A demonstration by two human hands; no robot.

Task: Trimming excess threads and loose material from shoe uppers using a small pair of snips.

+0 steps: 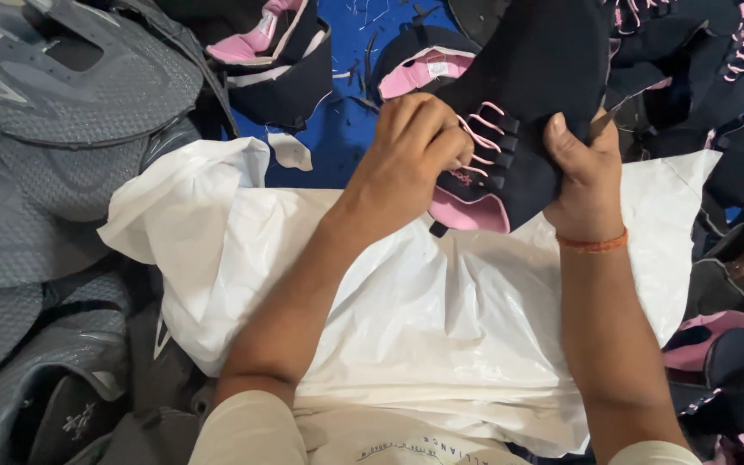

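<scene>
Blue desk (337,129) lies far from us, heaped with grey shoe uppers (53,103) at left. From the head view, we see our left hand (411,155) clenched on a navy and pink shoe upper (518,103), centre far, over a white plastic sheet (406,301). Our right hand (587,176) grasps its other side. Pulling hard could, we judge, tear out the pink lace loops (484,129).

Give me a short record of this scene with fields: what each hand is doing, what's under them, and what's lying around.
left hand: grips the navy shoe upper at its pink lace loops
right hand: holds the same upper's right edge, thumb on top
wrist: orange band on the right arm
underneath: white plastic sheet
left side: pile of grey shoe uppers
top and right: more navy and pink uppers
base: blue surface
</scene>
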